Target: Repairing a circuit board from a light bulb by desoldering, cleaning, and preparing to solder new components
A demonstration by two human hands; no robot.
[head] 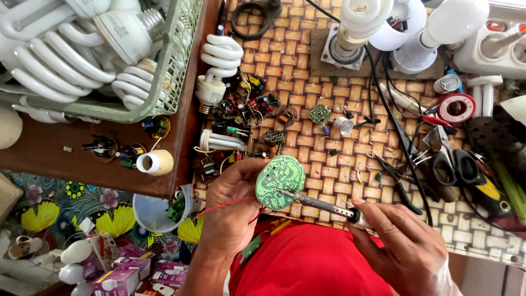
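Repair work mid-stride: the left hand (233, 205) pinches a round green circuit board (280, 182) at centre frame, while the right hand (402, 246), at four o'clock, grips a soldering iron (318, 204) whose tip touches it. At ten o'clock, a green basket (175, 60) holds spiral lamps (60, 60); loose components (246, 109) lie unsorted.

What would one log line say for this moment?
left hand: holds round green circuit board | right hand: holds soldering iron, tip on board | surface: woven mat

A basket (181, 60) of lamps sits left of the mat (307, 71); scissors (449, 159) lie at its right.
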